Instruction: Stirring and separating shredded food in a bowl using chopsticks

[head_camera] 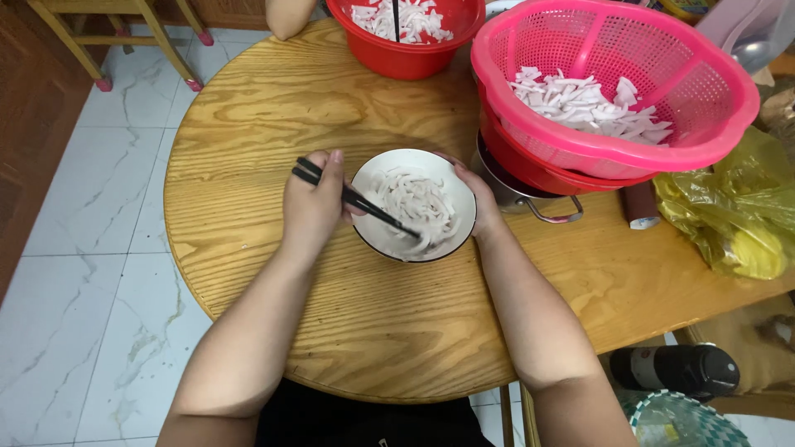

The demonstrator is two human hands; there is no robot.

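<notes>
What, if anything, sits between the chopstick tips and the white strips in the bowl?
Nothing visible. The left hand holds the black chopsticks, whose tips already reach into the white strips inside the bowl. The right hand rests on the bowl's far edge, clear of the chopsticks.

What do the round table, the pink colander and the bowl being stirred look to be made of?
Table: wood, with bold grain lines under a smooth light finish. Pink colander: moulded plastic, going by its uniform bright colour and fine perforations. Bowl: probably glazed ceramic, glossy white with a dark rim, though melamine can't be ruled out.
</notes>
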